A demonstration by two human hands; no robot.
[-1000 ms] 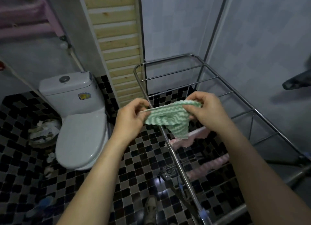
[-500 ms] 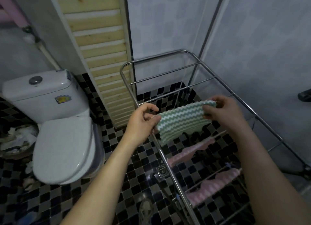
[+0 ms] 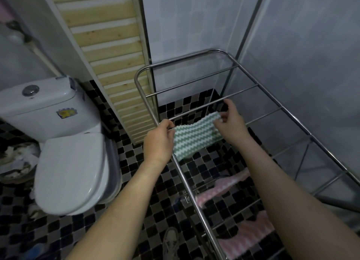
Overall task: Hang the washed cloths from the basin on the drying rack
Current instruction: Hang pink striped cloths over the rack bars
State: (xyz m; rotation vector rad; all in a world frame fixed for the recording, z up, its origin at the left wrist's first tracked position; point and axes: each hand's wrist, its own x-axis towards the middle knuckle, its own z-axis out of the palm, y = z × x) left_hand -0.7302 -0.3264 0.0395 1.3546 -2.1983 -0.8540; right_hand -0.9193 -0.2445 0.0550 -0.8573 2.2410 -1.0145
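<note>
The left hand (image 3: 158,141) is pinching the left corner of a green-and-white zigzag cloth (image 3: 195,137) between thumb and fingers, its grip clenched on the fabric right at the near-left side rail of the drying rack (image 3: 185,61). The right hand (image 3: 230,124) is grasping the cloth's opposite upper corner in the same way, holding it close beside one of the rack's thin crossbars. Between the two hands the cloth is hanging spread out, its lower edge drooping inside the rack frame above the checkered tile floor (image 3: 136,162). Lower in the rack, two pink cloths (image 3: 224,187) are draping over nearer bars. To the left of the rack a white toilet (image 3: 64,162) is standing with its lid down.
</note>
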